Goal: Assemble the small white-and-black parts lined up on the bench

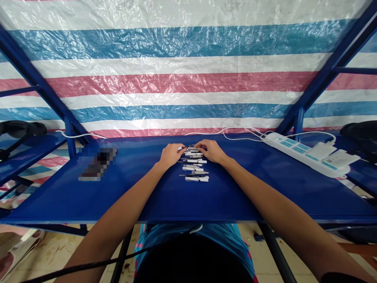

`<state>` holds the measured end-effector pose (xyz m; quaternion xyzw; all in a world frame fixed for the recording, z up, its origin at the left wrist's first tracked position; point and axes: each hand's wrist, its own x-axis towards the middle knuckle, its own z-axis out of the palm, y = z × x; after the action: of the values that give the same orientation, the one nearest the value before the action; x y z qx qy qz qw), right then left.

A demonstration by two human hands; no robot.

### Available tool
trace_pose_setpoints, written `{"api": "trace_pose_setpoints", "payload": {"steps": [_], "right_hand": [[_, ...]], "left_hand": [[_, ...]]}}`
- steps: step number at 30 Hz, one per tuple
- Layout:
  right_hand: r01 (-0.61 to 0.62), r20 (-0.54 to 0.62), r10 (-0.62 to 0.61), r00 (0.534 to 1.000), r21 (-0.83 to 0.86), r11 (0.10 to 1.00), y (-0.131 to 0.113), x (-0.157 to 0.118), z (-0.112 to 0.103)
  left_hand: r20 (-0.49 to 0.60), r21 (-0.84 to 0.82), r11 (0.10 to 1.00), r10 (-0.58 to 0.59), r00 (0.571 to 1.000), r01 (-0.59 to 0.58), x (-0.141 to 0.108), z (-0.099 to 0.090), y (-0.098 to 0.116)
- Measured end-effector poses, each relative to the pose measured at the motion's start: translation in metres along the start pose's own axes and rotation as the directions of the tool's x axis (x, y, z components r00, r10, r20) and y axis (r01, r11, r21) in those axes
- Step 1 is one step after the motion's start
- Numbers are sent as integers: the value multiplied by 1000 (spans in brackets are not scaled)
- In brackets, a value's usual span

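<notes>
As a curved black object (23,129) rests on a blue ledge at the left edge of the frame, a person works bare-handed at a glossy blue tabletop (59,196) that stretches across the middle of the picture. A dark, oblong item (98,163), obscured by pixelation, lies on the table at centre left. Near the centre, the person's left hand (170,154) has its fingers bent inward, thumb and forefinger pinching a slim white-and-dark pen-like piece (180,148). Just to the right, slender white, grey and dark pen-like pieces (194,161) lie crosswise in a column, one below another, running from the fingertips toward the near side of the table. The right hand (212,151) curls in at the column's top end, fingers bent; whether they grip a piece or only touch it cannot be told. At centre right, a long white plastic power strip (299,148) with blue socket panels sits at a slant, bearing two white adapters (321,149) at its lower end, while a looped white cable (235,127) trails from its upper end. Shiny plastic sheeting (182,84), striped white, blue and red, fills the upper frame.
</notes>
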<state>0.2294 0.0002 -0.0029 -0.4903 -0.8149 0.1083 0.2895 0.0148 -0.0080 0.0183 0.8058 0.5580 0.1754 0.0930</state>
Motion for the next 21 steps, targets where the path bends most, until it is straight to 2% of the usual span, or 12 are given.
{"api": "trace_pose_setpoints", "payload": {"steps": [6,13,21], "right_hand": [[-22,-28,22,999,14,1000,2,-1,0],[-24,-13,24,1000,5,1000,1,0,0],[-44,8,44,999,24,999,-3,1,0]], "left_hand": [[-8,2,1000,1,1000,-1,0,1,-1],[9,55,997,-50,999,49,0,-2,3],[11,49,997,-53,999,53,0,-2,4]]}}
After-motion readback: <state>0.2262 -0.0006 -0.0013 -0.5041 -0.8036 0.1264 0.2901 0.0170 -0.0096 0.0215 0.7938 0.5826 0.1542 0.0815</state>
